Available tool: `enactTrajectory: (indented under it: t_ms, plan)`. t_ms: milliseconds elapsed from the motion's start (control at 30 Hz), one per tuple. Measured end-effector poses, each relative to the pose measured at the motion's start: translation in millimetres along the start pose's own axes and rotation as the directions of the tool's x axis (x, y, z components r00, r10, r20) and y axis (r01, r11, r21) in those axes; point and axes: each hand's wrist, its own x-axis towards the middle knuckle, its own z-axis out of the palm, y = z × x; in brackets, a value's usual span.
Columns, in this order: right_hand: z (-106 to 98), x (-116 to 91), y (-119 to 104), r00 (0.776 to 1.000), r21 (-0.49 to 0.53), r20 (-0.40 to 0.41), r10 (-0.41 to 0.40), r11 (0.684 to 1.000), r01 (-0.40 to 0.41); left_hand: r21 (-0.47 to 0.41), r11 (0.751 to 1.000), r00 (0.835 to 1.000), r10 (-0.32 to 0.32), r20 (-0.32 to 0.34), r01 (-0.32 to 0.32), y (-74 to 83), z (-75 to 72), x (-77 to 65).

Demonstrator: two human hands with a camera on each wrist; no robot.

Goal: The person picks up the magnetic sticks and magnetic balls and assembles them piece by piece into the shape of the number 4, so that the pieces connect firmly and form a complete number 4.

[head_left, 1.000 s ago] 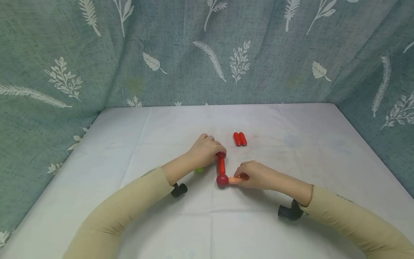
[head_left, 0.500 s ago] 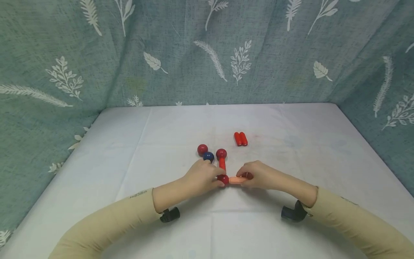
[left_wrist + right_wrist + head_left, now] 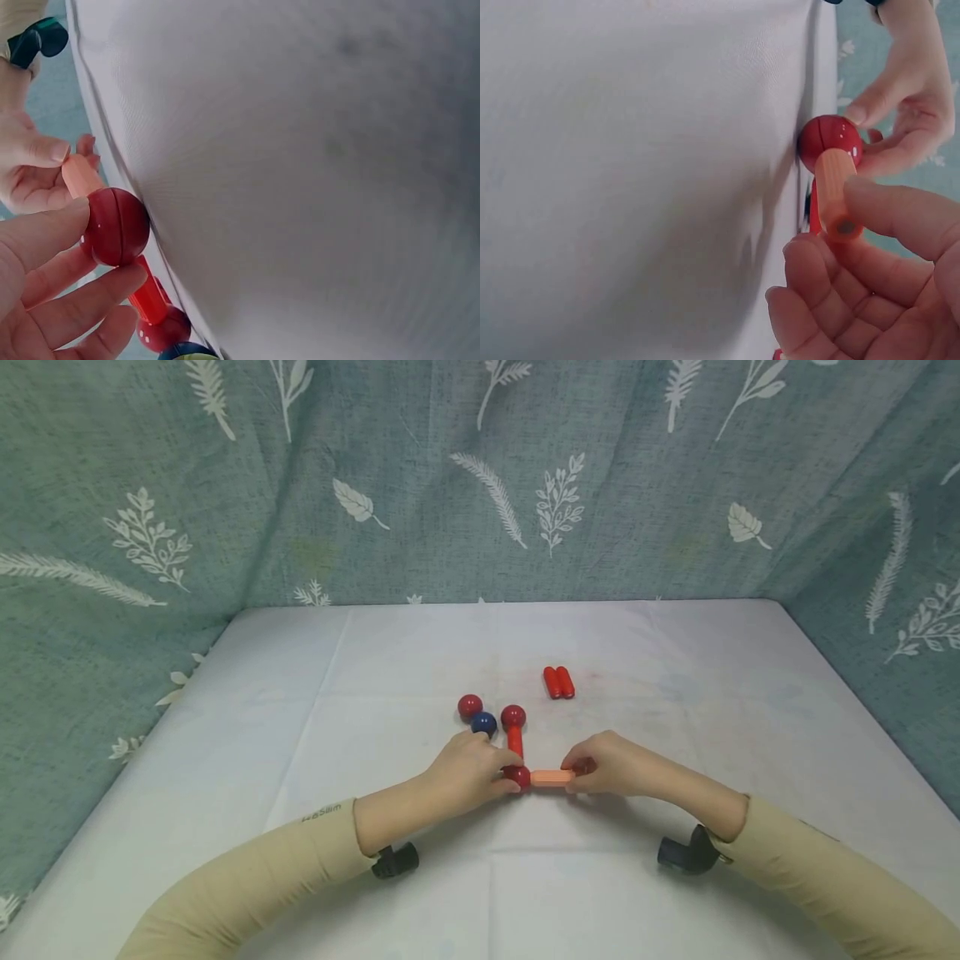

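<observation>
My left hand (image 3: 468,772) pinches the red ball (image 3: 116,226) between thumb and fingers. From that ball a red stick (image 3: 515,741) runs away to a second red ball (image 3: 513,717), forming an L with the ribbed orange stick (image 3: 551,778) that points right. The orange stick's near end shows a grey disc in the right wrist view. My right hand (image 3: 618,766) holds this end between thumb and fingers. In the right wrist view, the orange stick meets the red ball held by the left hand.
Beyond my left hand lie a loose red ball (image 3: 470,707) and a dark blue ball (image 3: 483,723), side by side. Two red sticks (image 3: 558,682) lie together farther back. A white cloth (image 3: 675,693) covers the table, with a leaf-patterned curtain (image 3: 420,527) behind.
My left hand has come from the far red ball to the near one, uncovering the loose red and blue balls. My right hand has slid slightly right along the orange stick to its end.
</observation>
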Motion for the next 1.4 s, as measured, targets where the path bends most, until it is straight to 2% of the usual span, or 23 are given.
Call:
enactTrajectory:
  t_ms: [467, 700, 933, 1400]
  plan:
    - [0.5, 1.0, 2.9, 1.000, -0.047, 0.009, 0.016, 0.999, -0.016, 0.003, 1.000, 1.000, -0.011, 0.015, 0.011, 2.1, 1.3, 3.3]
    - [-0.8, 0.7, 2.7, 0.999, -0.039, 0.020, 0.025, 0.999, -0.024, -0.004, 1.000, 1.000, -0.012, 0.014, 0.012, 1.8, 1.6, 2.8]
    - [-2.9, 0.2, 3.9, 1.000, -0.048, 0.026, -0.014, 0.999, 0.015, -0.017, 1.000, 1.000, -0.020, 0.017, 0.020, 1.8, 1.0, 2.8]
    - [-9.2, 3.4, 2.8, 0.999, -0.082, 0.039, -0.034, 0.996, 0.037, -0.011, 1.000, 1.000, -0.025, 0.018, 0.025, 2.1, 0.2, 2.0]
